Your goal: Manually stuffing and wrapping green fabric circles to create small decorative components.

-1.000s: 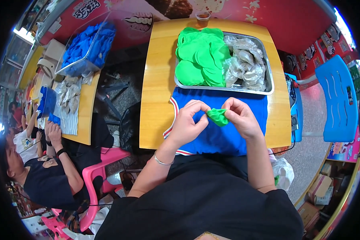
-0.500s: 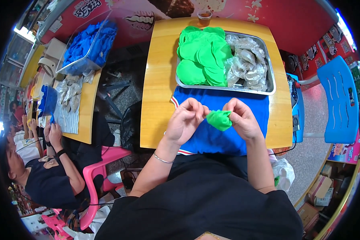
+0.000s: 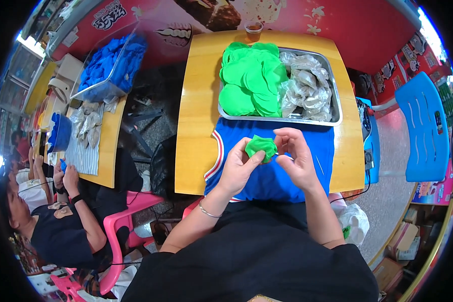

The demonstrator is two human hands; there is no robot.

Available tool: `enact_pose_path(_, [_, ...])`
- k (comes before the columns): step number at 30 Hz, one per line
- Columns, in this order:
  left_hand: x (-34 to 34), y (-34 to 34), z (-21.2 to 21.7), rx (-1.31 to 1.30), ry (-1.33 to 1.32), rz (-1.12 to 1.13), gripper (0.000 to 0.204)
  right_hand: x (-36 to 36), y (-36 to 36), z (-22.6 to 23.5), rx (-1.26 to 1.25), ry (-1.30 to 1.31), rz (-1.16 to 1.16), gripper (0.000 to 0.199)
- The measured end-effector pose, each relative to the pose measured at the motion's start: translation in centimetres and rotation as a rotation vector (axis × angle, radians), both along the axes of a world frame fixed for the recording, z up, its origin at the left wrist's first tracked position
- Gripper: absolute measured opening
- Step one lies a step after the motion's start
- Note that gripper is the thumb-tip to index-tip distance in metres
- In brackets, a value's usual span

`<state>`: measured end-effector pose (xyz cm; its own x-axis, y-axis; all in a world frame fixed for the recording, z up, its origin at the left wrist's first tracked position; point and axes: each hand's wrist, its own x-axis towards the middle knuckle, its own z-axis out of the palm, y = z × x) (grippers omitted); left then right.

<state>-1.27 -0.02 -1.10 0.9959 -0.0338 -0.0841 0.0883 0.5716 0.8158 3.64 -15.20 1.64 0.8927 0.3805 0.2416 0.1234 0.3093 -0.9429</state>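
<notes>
A small gathered piece of green cloth is pinched between the thumb and fingers of my left hand. Close on its right, my right hand has its thumb and fingers apart, fingertips beside the cloth. A tiny thin thing shows at the cloth's right edge, too small to name. Both hands are above a blue garment with red-and-white trim, spread over the table's near side. Beyond them a metal tray holds stacked green cloth rounds and clear plastic bags with greyish contents.
The wooden table carries a cup of brown drink at its far edge. On the right is a blue chair. To the left, a person handles blue cloth at another table, near a bin of blue cloth and a pink chair.
The green cloth has passed from my right hand to my left and shifted slightly left. My right fingers have come off it and spread. The view has tilted a little.
</notes>
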Motion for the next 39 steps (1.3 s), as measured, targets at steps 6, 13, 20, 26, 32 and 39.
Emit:
enact_pose_path(6, [-0.2,0.6,0.4,0.0,-0.101,-0.022,0.014,0.6,-0.4,0.4,-0.433,-0.231,0.154,0.015])
enact_pose_path(13, [-0.3,1.6,-0.7,-0.086,-0.118,-0.065,0.012,0.0,-0.1,0.8,-0.252,0.051,0.281,0.023])
enact_pose_path(20, [-0.3,1.8,0.6,0.154,-0.186,-0.026,0.017,0.1,0.6,1.7,0.012,0.211,0.165,0.044])
enact_pose_path(26, [-0.6,1.8,1.1,0.16,-0.194,-0.131,0.019,0.3,0.4,0.7,-0.03,0.19,0.075,0.014])
enact_pose_path(32, [-0.6,1.9,0.3,0.183,-0.136,-0.125,0.018,0.1,-1.2,0.6,-0.241,0.131,0.156,0.008])
enact_pose_path(39, [-0.6,2.7,-1.2,0.112,-0.089,-0.024,0.018,0.9,-4.3,-3.6,-0.826,-0.188,-0.167,0.016])
